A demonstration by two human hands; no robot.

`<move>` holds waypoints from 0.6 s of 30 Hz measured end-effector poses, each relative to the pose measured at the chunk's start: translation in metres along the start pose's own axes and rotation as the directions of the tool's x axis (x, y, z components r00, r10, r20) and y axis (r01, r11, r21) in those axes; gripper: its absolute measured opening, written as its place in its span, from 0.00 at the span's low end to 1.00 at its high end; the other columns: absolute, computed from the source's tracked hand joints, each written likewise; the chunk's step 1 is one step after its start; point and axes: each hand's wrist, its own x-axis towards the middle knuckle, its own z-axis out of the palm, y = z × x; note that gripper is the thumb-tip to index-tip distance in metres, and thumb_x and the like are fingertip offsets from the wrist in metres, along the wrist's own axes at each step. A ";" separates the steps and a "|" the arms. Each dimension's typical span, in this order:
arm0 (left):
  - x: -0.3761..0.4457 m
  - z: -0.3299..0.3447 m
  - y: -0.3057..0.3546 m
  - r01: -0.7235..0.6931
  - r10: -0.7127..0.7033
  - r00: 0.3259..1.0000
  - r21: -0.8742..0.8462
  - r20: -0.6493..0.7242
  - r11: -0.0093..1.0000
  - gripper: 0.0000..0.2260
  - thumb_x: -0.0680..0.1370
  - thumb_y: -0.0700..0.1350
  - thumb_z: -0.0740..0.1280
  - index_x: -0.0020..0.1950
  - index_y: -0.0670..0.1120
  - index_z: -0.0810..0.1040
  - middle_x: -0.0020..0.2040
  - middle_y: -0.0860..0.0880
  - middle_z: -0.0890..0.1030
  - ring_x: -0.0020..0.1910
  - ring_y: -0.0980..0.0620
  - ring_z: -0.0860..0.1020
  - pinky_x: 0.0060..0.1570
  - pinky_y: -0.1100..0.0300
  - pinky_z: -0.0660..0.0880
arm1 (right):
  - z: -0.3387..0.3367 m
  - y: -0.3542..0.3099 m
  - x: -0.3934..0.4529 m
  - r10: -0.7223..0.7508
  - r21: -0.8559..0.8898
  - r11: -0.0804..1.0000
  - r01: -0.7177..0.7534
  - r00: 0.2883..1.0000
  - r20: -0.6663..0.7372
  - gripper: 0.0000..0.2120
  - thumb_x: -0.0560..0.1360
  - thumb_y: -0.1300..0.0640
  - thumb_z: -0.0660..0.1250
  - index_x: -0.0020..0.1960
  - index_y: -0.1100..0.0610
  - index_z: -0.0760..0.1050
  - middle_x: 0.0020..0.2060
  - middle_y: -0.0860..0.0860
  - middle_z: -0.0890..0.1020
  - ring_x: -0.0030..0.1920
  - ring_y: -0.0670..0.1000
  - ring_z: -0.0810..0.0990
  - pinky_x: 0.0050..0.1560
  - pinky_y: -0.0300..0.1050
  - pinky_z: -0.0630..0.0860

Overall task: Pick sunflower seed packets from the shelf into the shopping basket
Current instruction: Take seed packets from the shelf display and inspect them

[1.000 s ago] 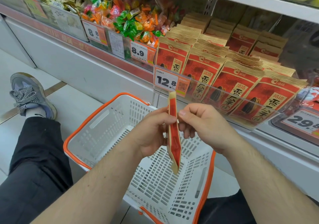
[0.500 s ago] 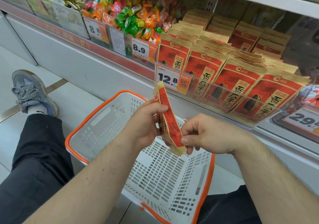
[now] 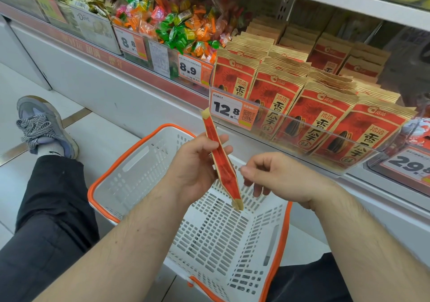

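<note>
Above the white, orange-rimmed shopping basket (image 3: pixel 130 162) on the floor, my left hand (image 3: pixel 195 162) grips one sunflower seed packet (image 3: pixel 223 162) edge-on, fingers and thumb curled round its middle, the packet tilted with its top toward the shelf and its lower end over the basket. My right hand (image 3: pixel 277 174) hangs just beside the packet, not touching it, fingers loosely curled and holding nothing. I can see nothing lying in the basket; part of its floor is hidden by my forearms.

Four front-facing rows of matching red packets (image 3: pixel 309 120) stand behind a clear shelf guard (image 3: pixel 349 148), with more stacked behind them; how many in all I cannot count. Further red packets (image 3: pixel 330 57) stand deeper on the shelf, dim and hard to make out. Four price tags show: 12.8 (image 3: pixel 226 111), 8.9 (image 3: pixel 189 69), one partly covered, and one cut off by the right edge reading 29 (image 3: pixel 407 164). A bin of bright wrapped candies (image 3: pixel 181 29) sits to the left of the packets. One grey shoe (image 3: pixel 44 127) and my black trouser legs (image 3: pixel 51 208) flank the basket.
</note>
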 end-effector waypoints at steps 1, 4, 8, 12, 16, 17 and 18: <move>-0.001 0.001 0.000 0.004 -0.003 1.000 -0.038 0.007 0.999 0.17 0.63 0.40 0.65 0.51 0.45 0.78 0.55 0.44 0.81 0.55 0.44 0.79 0.61 0.39 0.74 | 0.001 0.001 0.001 0.043 0.055 0.998 -0.041 0.999 -0.027 0.20 0.72 0.39 0.67 0.51 0.56 0.77 0.44 0.52 0.85 0.37 0.46 0.81 0.48 0.55 0.77; -0.006 0.005 0.000 0.032 -0.023 0.997 -0.119 0.078 0.992 0.17 0.63 0.40 0.64 0.51 0.42 0.79 0.52 0.43 0.82 0.52 0.44 0.80 0.48 0.44 0.81 | 0.007 0.003 0.005 0.112 0.253 0.959 -0.126 0.991 0.067 0.32 0.66 0.37 0.68 0.64 0.52 0.70 0.45 0.49 0.85 0.35 0.49 0.79 0.42 0.47 0.74; -0.004 0.002 -0.003 0.032 -0.013 0.982 -0.101 0.186 0.994 0.31 0.61 0.43 0.69 0.63 0.36 0.74 0.55 0.37 0.76 0.56 0.36 0.74 0.63 0.31 0.68 | 0.017 0.007 0.012 0.030 0.365 0.927 -0.080 0.990 0.141 0.35 0.67 0.38 0.74 0.68 0.52 0.69 0.37 0.49 0.83 0.30 0.48 0.74 0.33 0.42 0.69; -0.006 0.004 -0.001 -0.060 0.066 0.991 -0.059 0.118 0.996 0.27 0.68 0.47 0.66 0.66 0.40 0.73 0.52 0.38 0.76 0.53 0.37 0.74 0.57 0.38 0.75 | 0.020 0.008 0.013 0.019 0.274 0.961 -0.042 0.996 0.086 0.21 0.72 0.41 0.71 0.59 0.52 0.74 0.41 0.51 0.85 0.32 0.50 0.73 0.34 0.44 0.70; -0.005 0.007 -0.005 -0.114 0.126 0.991 0.194 -0.051 0.974 0.13 0.84 0.46 0.58 0.60 0.42 0.78 0.49 0.41 0.85 0.49 0.41 0.83 0.46 0.47 0.83 | 0.020 0.012 0.014 0.080 0.091 0.993 -0.080 0.997 0.000 0.13 0.76 0.46 0.70 0.57 0.50 0.74 0.45 0.50 0.85 0.33 0.49 0.77 0.38 0.52 0.75; -0.004 0.007 -0.007 -0.131 0.151 0.986 0.244 -0.067 0.961 0.11 0.84 0.46 0.59 0.57 0.43 0.78 0.47 0.43 0.86 0.46 0.43 0.84 0.43 0.49 0.83 | 0.019 0.012 0.013 0.085 0.077 0.994 -0.083 0.996 -0.023 0.12 0.77 0.45 0.69 0.57 0.49 0.75 0.45 0.50 0.85 0.34 0.48 0.78 0.38 0.51 0.76; -0.004 0.006 -0.008 -0.137 0.162 0.984 0.274 -0.069 0.952 0.10 0.84 0.46 0.59 0.56 0.44 0.78 0.45 0.44 0.86 0.44 0.45 0.85 0.42 0.50 0.83 | 0.018 0.011 0.013 0.081 0.083 0.994 -0.076 0.995 -0.056 0.12 0.77 0.45 0.68 0.55 0.50 0.76 0.44 0.50 0.84 0.34 0.46 0.79 0.38 0.49 0.76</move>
